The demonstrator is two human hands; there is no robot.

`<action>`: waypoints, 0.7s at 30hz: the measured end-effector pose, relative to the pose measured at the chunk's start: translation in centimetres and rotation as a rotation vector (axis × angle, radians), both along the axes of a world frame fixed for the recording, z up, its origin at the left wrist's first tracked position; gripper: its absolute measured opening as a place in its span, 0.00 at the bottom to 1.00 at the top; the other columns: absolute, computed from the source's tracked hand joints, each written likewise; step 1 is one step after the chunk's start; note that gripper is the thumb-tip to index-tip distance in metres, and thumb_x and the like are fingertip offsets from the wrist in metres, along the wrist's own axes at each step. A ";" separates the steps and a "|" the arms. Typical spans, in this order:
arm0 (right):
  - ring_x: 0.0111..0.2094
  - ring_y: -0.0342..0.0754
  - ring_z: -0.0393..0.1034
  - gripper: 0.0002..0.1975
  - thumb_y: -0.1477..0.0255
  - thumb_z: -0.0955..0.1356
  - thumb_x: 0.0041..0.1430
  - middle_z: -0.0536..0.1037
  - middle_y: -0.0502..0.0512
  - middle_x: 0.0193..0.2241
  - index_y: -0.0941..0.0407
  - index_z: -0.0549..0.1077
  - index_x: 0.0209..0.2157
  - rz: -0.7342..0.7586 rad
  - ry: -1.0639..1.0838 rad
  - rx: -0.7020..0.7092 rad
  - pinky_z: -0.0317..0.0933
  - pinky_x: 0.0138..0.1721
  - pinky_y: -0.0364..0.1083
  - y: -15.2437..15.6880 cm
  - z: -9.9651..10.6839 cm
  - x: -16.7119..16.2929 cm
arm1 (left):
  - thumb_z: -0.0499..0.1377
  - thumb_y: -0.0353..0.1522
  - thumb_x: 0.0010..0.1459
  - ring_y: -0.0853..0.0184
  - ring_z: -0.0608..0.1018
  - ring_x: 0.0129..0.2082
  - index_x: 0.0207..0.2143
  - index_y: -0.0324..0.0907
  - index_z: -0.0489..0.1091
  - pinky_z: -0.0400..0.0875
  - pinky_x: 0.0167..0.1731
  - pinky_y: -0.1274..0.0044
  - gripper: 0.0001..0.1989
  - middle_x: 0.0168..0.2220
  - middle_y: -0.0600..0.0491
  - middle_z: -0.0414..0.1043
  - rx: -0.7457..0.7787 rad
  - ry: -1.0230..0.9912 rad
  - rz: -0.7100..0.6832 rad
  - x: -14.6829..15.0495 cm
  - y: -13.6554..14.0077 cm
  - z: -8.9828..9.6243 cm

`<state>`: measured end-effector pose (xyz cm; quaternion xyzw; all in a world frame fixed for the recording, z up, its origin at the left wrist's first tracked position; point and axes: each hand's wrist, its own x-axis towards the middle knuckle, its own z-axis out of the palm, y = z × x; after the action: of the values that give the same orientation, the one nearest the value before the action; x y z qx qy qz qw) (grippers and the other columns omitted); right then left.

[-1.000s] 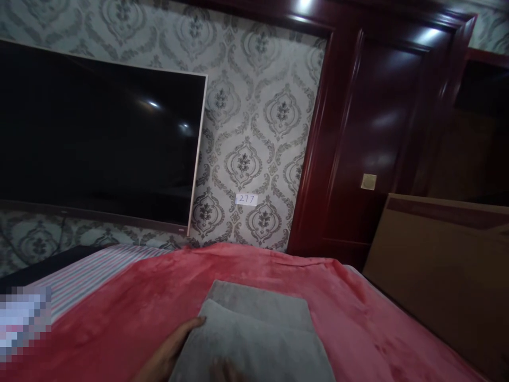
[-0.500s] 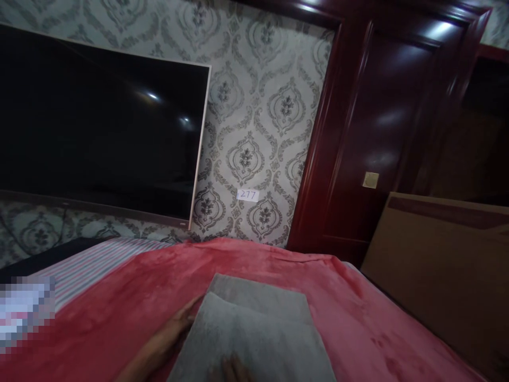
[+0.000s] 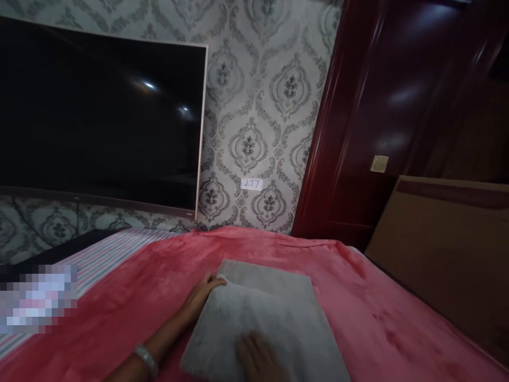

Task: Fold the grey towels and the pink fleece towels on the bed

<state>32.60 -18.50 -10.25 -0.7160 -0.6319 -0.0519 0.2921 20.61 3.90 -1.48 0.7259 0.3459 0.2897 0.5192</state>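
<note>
On the red blanket [image 3: 159,276], near the bottom of the view, lay a folded grey cloth [image 3: 225,323], its upper layer stopping short of the far edge. At that layer's far left corner sat the left hand's grip [image 3: 204,292] — thumb over the top, fingers partly hidden, so whether it pinched the cloth I could not tell. The right hand's grip [image 3: 260,356], blurred, was spread palm-down over the cloth, fingers extended and clasping nothing. A bracelet [image 3: 146,359] circled the left wrist. Striped fabric [image 3: 115,257] showed left of the blanket; beyond it, a dark television [image 3: 99,116] stood against patterned wallpaper [image 3: 292,138] — with a label [image 3: 252,184] reading 277 — and dark red panelling [image 3: 369,106] rose behind a brown board [image 3: 445,249] at right.
</note>
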 end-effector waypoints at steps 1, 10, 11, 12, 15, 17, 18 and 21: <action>0.56 0.63 0.72 0.34 0.83 0.65 0.51 0.76 0.49 0.54 0.38 0.76 0.55 0.040 0.024 -0.049 0.73 0.52 0.57 -0.7 0.6 0.6 | 0.61 0.49 0.50 0.50 0.75 0.49 0.41 0.43 0.75 0.68 0.52 0.62 0.23 0.45 0.47 0.76 0.049 0.001 0.018 0.1 0.2 0.2; 0.39 0.56 0.76 0.14 0.71 0.65 0.52 0.83 0.57 0.37 0.55 0.81 0.37 0.016 0.465 0.274 0.70 0.48 0.56 -5.6 19.5 5.3 | 0.57 0.37 0.53 0.53 0.71 0.54 0.41 0.41 0.74 0.62 0.59 0.62 0.14 0.50 0.44 0.75 0.562 -0.223 -0.070 3.0 -1.2 9.7; 0.35 0.54 0.75 0.11 0.68 0.67 0.54 0.82 0.55 0.33 0.55 0.80 0.34 0.001 0.505 0.289 0.70 0.44 0.55 -6.1 21.9 6.0 | 0.56 0.37 0.56 0.55 0.72 0.51 0.42 0.40 0.73 0.65 0.56 0.64 0.15 0.48 0.46 0.75 0.598 -0.224 -0.064 3.4 -1.6 11.9; 0.34 0.53 0.74 0.10 0.67 0.70 0.52 0.81 0.53 0.32 0.55 0.80 0.34 -0.033 0.560 0.317 0.69 0.43 0.53 -6.6 24.2 6.8 | 0.55 0.38 0.57 0.57 0.73 0.47 0.42 0.39 0.72 0.67 0.53 0.66 0.15 0.44 0.47 0.76 0.656 -0.203 -0.085 3.7 -2.1 14.2; 0.32 0.51 0.75 0.13 0.68 0.72 0.51 0.81 0.54 0.31 0.59 0.79 0.39 -0.101 0.818 0.292 0.67 0.38 0.51 -7.7 28.9 9.9 | 0.55 0.41 0.61 0.63 0.72 0.38 0.36 0.37 0.71 0.68 0.45 0.70 0.15 0.33 0.53 0.72 0.876 -0.111 -0.118 4.9 -2.6 21.4; 0.32 0.50 0.76 0.15 0.69 0.71 0.55 0.81 0.56 0.33 0.62 0.78 0.43 -0.096 1.007 0.247 0.67 0.37 0.51 -7.7 30.1 12.2 | 0.57 0.41 0.61 0.65 0.72 0.37 0.34 0.35 0.72 0.67 0.44 0.71 0.16 0.31 0.54 0.70 0.933 -0.013 -0.176 6.3 -2.0 25.1; 0.31 0.49 0.76 0.14 0.70 0.71 0.56 0.81 0.58 0.34 0.62 0.78 0.43 -0.089 1.085 0.229 0.68 0.36 0.51 -7.4 30.0 13.3 | 0.57 0.41 0.62 0.65 0.73 0.38 0.34 0.35 0.72 0.67 0.44 0.72 0.17 0.31 0.55 0.69 0.931 0.045 -0.224 7.3 -1.6 26.3; 0.27 0.47 0.75 0.11 0.72 0.71 0.55 0.81 0.60 0.32 0.64 0.78 0.39 -0.102 1.173 0.266 0.70 0.34 0.50 -5.7 26.8 16.1 | 0.59 0.40 0.63 0.63 0.75 0.40 0.34 0.31 0.74 0.68 0.44 0.72 0.18 0.32 0.53 0.70 0.806 0.225 -0.363 11.0 -0.1 25.8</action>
<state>48.72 -24.25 16.57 -0.6119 -0.3181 0.2593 0.6761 31.56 3.81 24.29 0.9458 0.1273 0.2248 0.1968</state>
